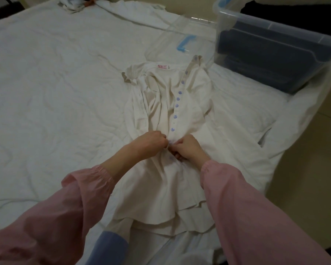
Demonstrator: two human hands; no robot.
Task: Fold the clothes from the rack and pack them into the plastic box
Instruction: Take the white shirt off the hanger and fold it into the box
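Note:
A cream button-up shirt (pixel 166 104) lies face up on the white bed sheet (pixel 46 83), collar pointing away from me, with a row of lilac buttons down its front. My left hand (pixel 151 139) and my right hand (pixel 187 148) meet at the shirt's placket below the lowest visible button, both pinching the fabric edges together. The clear plastic box (pixel 275 50) stands at the bed's far right corner, with dark folded clothes inside. Its clear lid (pixel 182 37) with a blue clip lies flat beside it.
A bunched white cloth (pixel 73 4) sits at the bed's far edge. The bed's right edge drops to a beige tiled floor (pixel 313 150). Pink sleeves cover both my forearms.

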